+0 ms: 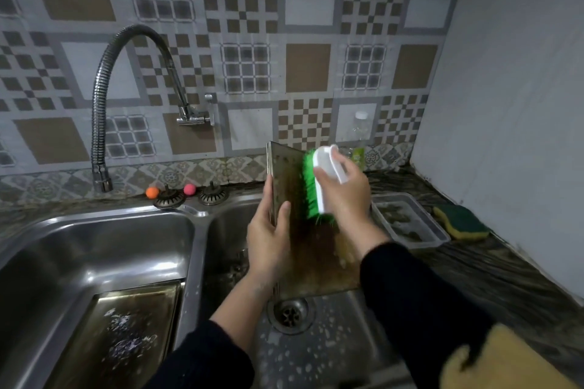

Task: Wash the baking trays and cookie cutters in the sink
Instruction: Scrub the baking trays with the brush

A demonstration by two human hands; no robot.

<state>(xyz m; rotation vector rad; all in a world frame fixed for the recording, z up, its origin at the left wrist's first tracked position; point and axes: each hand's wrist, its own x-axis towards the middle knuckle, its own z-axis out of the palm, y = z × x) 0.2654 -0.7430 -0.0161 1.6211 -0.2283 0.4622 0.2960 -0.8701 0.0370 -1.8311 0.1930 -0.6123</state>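
While our left hand (268, 237) grips the baking tray (294, 199) upright by its left edge, our right hand (344, 196) holds the scrubbing brush (319, 183). Bristles touch its upper face; the long axis runs down toward the drain (290, 314).

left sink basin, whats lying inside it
A second baking tray lies flat in the left sink basin, its dark surface spotted with white suds. Its near end is cut off by a sleeve and the frame edge, and whatever is beneath it is covered.
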